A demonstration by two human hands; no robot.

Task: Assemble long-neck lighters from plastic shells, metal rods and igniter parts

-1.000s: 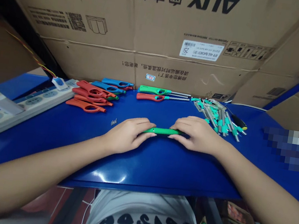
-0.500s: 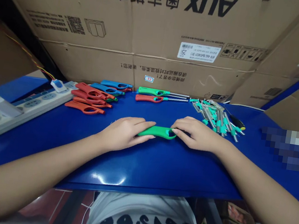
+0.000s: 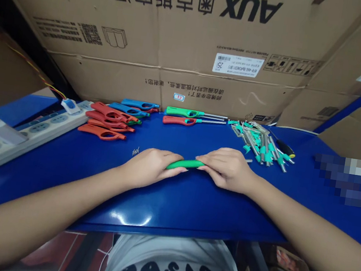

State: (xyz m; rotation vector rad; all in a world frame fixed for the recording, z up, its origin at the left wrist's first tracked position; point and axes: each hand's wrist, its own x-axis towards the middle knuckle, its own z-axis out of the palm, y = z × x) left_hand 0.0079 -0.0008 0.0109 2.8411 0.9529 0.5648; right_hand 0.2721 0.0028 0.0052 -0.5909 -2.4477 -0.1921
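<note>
Between my two hands, over the middle of the blue table, is a green lighter handle (image 3: 185, 165). My left hand (image 3: 149, 165) pinches its left end between thumb and fingers. The fingers of my right hand (image 3: 228, 169) close round its right end and hide the trigger opening. Beyond them lie a green lighter (image 3: 185, 112) and a red lighter (image 3: 180, 121), both with metal tubes. A pile of metal lighter tubes with teal parts (image 3: 265, 143) lies past my right hand. Tiny metal pieces (image 3: 135, 151) are by my left wrist.
Orange-red lighter handles (image 3: 104, 132) and blue ones (image 3: 139, 104) are stacked at the back left. A white power strip (image 3: 42, 130) runs along the left side. A screwdriver (image 3: 285, 148) lies by the tube pile. A large cardboard sheet (image 3: 179, 54) stands behind the blue table (image 3: 169, 211).
The green handle has been turned so its narrow edge shows and the trigger opening no longer does. My right hand has moved slightly nearer to me and closed further over its end.
</note>
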